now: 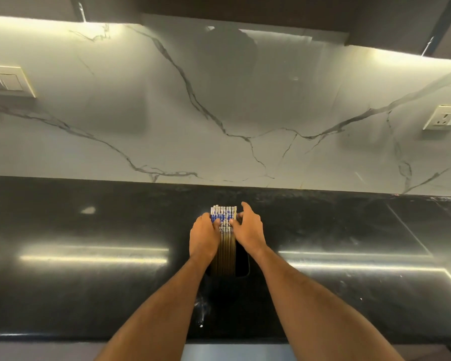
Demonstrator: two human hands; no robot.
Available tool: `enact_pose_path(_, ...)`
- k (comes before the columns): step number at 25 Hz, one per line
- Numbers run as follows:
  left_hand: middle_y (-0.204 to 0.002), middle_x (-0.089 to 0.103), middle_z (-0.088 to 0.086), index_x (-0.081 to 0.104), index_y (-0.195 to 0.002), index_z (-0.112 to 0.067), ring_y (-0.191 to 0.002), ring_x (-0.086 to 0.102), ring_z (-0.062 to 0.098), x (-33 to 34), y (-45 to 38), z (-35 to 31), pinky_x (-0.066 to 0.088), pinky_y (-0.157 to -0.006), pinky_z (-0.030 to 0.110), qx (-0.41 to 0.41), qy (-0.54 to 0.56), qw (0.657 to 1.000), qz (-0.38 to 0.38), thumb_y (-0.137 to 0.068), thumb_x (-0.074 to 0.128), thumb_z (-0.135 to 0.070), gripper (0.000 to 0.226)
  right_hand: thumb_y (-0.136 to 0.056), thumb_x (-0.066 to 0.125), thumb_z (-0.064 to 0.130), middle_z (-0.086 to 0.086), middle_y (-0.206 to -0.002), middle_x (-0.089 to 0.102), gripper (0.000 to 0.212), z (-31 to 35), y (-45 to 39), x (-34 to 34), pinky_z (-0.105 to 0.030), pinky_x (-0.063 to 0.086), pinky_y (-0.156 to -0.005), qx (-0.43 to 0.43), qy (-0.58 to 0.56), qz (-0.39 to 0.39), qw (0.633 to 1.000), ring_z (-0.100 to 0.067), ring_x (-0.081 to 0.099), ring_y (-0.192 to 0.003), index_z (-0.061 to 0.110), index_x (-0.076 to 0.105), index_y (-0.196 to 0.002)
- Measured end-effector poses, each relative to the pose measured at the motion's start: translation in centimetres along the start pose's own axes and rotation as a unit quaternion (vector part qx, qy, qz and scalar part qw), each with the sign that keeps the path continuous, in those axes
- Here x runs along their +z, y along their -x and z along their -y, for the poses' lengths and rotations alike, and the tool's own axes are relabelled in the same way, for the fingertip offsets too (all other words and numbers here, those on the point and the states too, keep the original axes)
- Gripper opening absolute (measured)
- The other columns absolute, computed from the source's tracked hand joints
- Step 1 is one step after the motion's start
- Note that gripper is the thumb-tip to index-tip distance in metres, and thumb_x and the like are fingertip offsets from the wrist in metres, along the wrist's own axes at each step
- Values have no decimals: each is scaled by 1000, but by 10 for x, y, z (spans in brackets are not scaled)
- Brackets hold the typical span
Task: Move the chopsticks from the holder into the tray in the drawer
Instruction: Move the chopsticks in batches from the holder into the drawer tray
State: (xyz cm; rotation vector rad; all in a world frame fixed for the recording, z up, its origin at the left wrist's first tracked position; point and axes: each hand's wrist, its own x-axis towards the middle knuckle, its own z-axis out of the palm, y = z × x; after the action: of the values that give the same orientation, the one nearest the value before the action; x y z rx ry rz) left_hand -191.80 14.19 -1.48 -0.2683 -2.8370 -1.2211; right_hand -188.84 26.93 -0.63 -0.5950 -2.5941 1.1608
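Two hands are seen reaching forward over a black counter point(89, 282), and a bundle of chopsticks point(225, 246) is held between them. The chopsticks are gathered side by side in a flat row, their white tops patterned in blue, their lower lengths a dull gold-brown. Their lower ends are sunk in a dark holder point(241, 261) that stands on the counter (its outline is hard to tell from the black surface). The left hand point(205, 239) is laid against the left side of the bundle, with its fingers curled over the patterned tops. The right hand point(249, 230) is set against the right side; its thumb and some fingers are pressed to the tops, while the forefinger is raised and points away from the bundle. The chopsticks are thus gripped from both sides, near their upper ends. Behind the counter a pale marble wall point(219, 113) with dark veins is seen, lit from above. A switch plate point(5, 82) is fixed on the wall at the left, and a socket point(444, 119) at the right.
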Motion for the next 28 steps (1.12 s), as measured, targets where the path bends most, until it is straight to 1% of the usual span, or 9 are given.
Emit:
enact_pose_path(3,-100,69,2,62,-108,-13,-83,65,13,3,-5,2,55,-73,31,-28,51,998,7,-100,61,-25,15,-89,75,10,-2,-100,74,53,-2,-5,4,-3,43,-55,23,-34,-33,999,-5,67,-85,8,55,-138)
enact_pose_path(6,-92,71,0,67,-100,-12,-75,62,7,2,-4,4,46,-61,19,-25,69,997,-14,-95,69,-22,11,-83,81,10,-1,-93,78,25,-2,-6,6,-9,52,-62,29,-65,-66,995,-8,74,-83,12,73,-107)
enact_pose_path(8,-87,72,-3,71,-95,-13,-72,61,3,-1,-2,3,38,-57,12,-26,69,997,-36,-92,73,-22,10,-82,82,10,1,-90,78,20,-1,-5,6,-21,61,-67,45,-86,-72,993,-6,74,-77,14,75,-101)
enact_pose_path(11,-81,73,-5,75,-90,-15,-68,62,2,-5,0,1,42,-60,12,-30,74,995,-58,-90,76,-22,7,-86,79,14,-1,-90,78,10,1,-2,4,-30,64,-64,55,-80,-84,992,-8,74,-75,14,75,-95)
enact_pose_path(15,-72,71,-7,76,-83,-15,-63,62,2,-12,8,-1,39,-57,12,-36,84,992,-87,-90,75,-22,10,-89,76,17,3,-86,78,3,7,8,2,-28,63,-58,50,-52,-127,989,-7,74,-73,16,75,-91)
enact_pose_path(19,-64,65,-9,73,-79,-16,-56,57,2,-17,14,-9,35,-53,13,-38,105,989,-100,-91,75,-23,13,-88,77,14,6,-82,77,7,16,18,-2,-28,63,-61,20,-73,-144,987,-4,72,-71,18,77,-92)
enact_pose_path(22,-68,68,-7,74,-86,-14,-61,63,5,-22,16,-20,47,-56,17,-18,135,987,-89,-92,73,-20,8,-84,80,9,12,-79,74,18,29,22,-7,-17,59,-65,-13,-99,-144,984,4,68,-68,18,79,-99)
enact_pose_path(24,-71,70,-6,75,-88,-14,-67,67,8,-28,17,-28,57,-63,26,-3,162,984,-78,-93,71,-17,6,-82,81,6,9,-85,77,23,39,26,-14,-8,55,-67,-37,-115,-148,982,8,66,-68,16,79,-103)
enact_pose_path(28,-79,74,-7,77,-99,-14,-73,70,3,-46,22,-50,61,-74,29,33,195,978,-73,-92,73,-16,8,-82,78,-1,7,-91,78,28,63,35,-36,-20,61,-78,-92,-191,-146,966,2,73,-81,13,79,-106)
